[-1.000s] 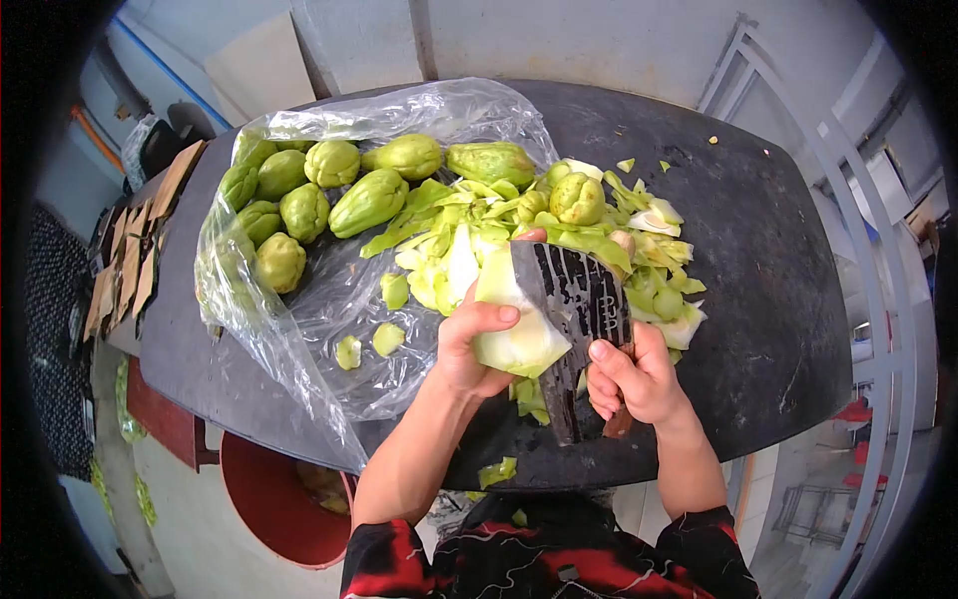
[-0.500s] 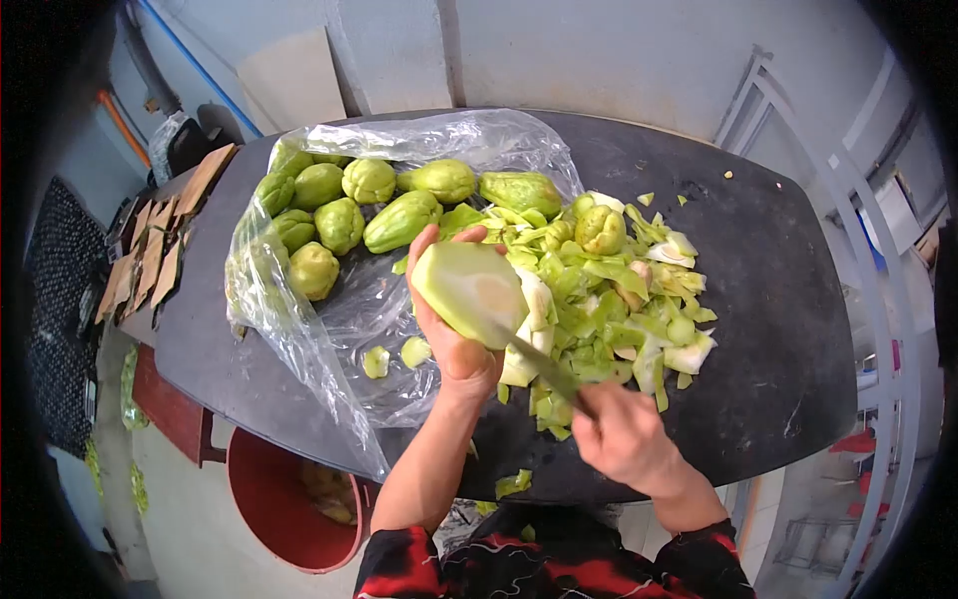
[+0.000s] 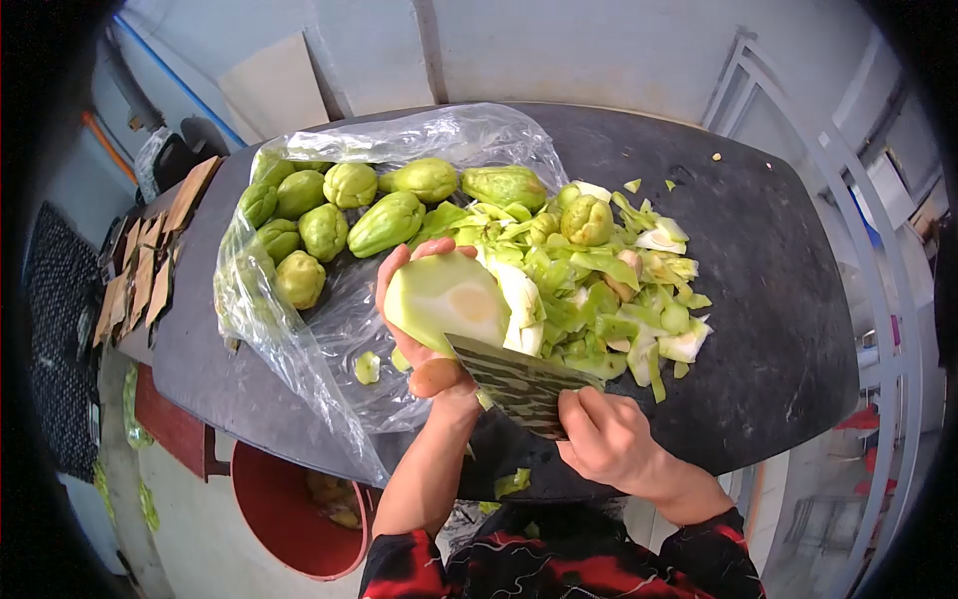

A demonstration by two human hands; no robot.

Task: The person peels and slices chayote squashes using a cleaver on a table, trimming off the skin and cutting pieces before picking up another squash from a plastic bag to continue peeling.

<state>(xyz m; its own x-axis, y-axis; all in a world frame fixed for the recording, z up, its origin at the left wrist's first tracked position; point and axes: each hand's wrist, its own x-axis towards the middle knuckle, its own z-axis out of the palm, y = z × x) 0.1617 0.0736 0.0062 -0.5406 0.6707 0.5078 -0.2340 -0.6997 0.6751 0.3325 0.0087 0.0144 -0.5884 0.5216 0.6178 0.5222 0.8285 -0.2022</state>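
Observation:
My left hand (image 3: 439, 374) is closed around a large peeled chayote (image 3: 439, 299), its pale cut face with an oval core turned up. In my right hand (image 3: 609, 439) is a broad knife (image 3: 519, 384) with a dark, striped-looking blade. The blade's tip end lies at the lower edge of the chayote, near my left thumb; whether it cuts in cannot be told. Beyond and to the right of the chayote spreads a heap of green peelings (image 3: 609, 299). A whole chayote (image 3: 587, 220) rests on that heap.
Several whole chayotes (image 3: 324, 232) lie on and in a clear plastic bag (image 3: 339, 369) on the left of the dark table (image 3: 768, 299). Below the table's front edge stands a red bin (image 3: 289, 539) with scraps inside. Cardboard pieces (image 3: 150, 265) are at far left, a metal railing (image 3: 868, 240) at right.
My right hand has turned the knife so its broad side shows, with the blade now at the chayote's lower edge. The held chayote appears slightly further left, as the whole view has shifted a little.

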